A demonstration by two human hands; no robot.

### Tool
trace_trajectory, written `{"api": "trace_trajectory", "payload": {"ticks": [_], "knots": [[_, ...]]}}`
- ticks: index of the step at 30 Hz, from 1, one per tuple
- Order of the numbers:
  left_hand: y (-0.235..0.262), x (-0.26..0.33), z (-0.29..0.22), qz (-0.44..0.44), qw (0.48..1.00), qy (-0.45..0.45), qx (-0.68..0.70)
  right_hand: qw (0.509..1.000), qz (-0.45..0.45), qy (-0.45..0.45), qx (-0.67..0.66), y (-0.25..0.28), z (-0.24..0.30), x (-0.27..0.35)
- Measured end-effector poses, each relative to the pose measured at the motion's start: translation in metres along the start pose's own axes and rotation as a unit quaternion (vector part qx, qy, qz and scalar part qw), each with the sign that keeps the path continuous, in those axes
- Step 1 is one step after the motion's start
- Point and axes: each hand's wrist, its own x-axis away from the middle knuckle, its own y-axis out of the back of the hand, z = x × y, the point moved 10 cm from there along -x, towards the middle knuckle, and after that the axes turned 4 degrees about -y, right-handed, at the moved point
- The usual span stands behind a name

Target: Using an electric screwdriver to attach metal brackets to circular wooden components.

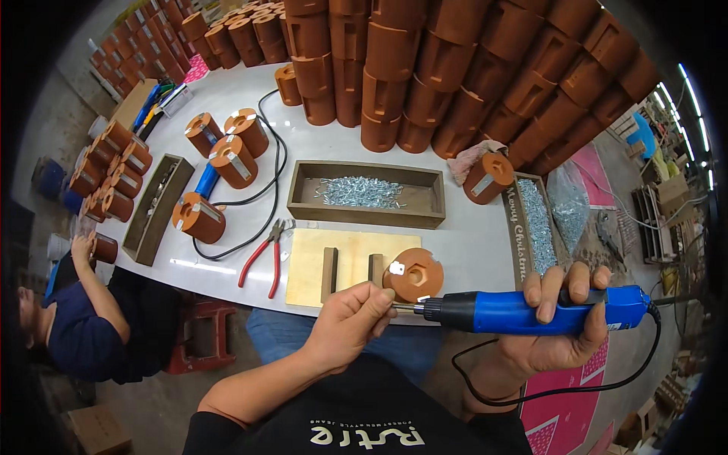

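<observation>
My right hand is wrapped round a blue electric screwdriver, held level and pointing left. At its tip, my left hand pinches the end of the thin metal bit between thumb and fingers. Whether a screw sits in that pinch is hidden. Just beyond the bit, a brown cylinder with a hexagonal hole and a small white sticker rests at the right edge of a pale wooden board. Two dark wooden strips stand on the board, the right one beside the cylinder.
Behind the board is a wooden tray with silver screws. Red-handled pliers and a black cable lie to its left. More cylinders stand there. Tall cylinder stacks rise behind. A co-worker sits at far left.
</observation>
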Motion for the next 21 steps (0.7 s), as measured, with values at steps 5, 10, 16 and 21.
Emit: {"api": "trace_trajectory", "payload": {"ticks": [5, 10, 16, 21], "knots": [[-0.005, -0.003, 0.001, 0.008, 1.000, -0.009, -0.005, 1.000, -0.021, 0.000, -0.009, 0.005, -0.005, 0.001], [-0.004, -0.009, -0.003, 0.011, 1.000, -0.016, 0.016, 0.999, -0.048, -0.008, -0.012, 0.012, -0.015, 0.003], [-0.013, -0.012, -0.008, 0.054, 0.998, -0.028, -0.035, 0.998, -0.048, -0.027, -0.010, 0.018, -0.010, -0.002], [-0.010, -0.012, 0.006, 0.092, 0.995, 0.025, -0.008, 0.996, -0.073, -0.057, -0.009, 0.021, -0.016, -0.009]]}}
